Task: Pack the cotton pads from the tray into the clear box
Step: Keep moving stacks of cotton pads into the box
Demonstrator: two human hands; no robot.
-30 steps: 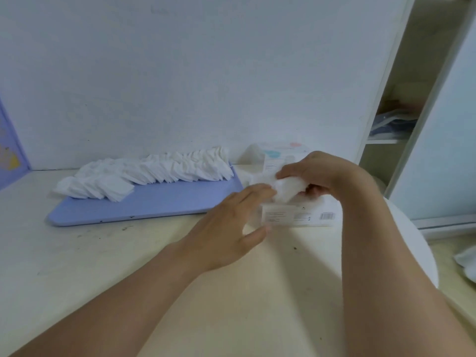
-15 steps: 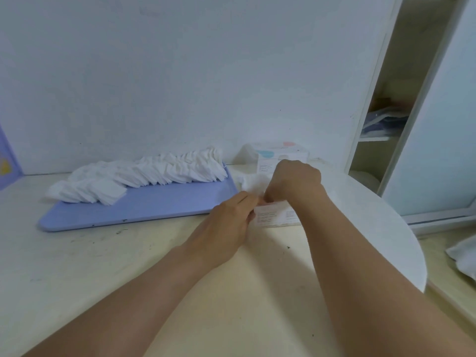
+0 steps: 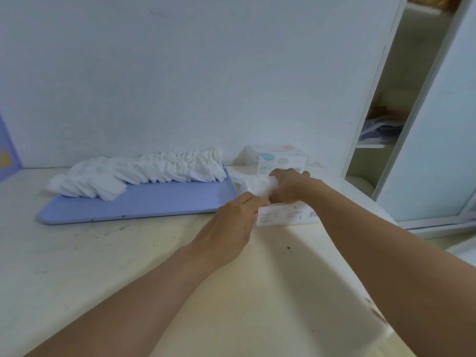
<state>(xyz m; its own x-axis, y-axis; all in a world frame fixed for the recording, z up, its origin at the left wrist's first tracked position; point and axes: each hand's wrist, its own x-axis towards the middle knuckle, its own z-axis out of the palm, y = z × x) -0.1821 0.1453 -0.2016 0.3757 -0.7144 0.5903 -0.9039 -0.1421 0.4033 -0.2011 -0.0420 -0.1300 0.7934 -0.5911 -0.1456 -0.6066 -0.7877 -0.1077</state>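
Two hands at centre right: left hand (image 3: 228, 229) steadies box (image 3: 283, 215), right hand (image 3: 289, 186) pinches pads (image 3: 258, 185) for packing.

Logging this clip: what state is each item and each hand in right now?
Cotton pads on tray: long overlapping row, not yet packed.
Tray: flat on table, front half bare.
Clear box: on table, open, partly hidden by hands.
Left hand: fingers at box's left end.
Right hand: pressing a bunch of pads into box.
Second box: behind, untouched.
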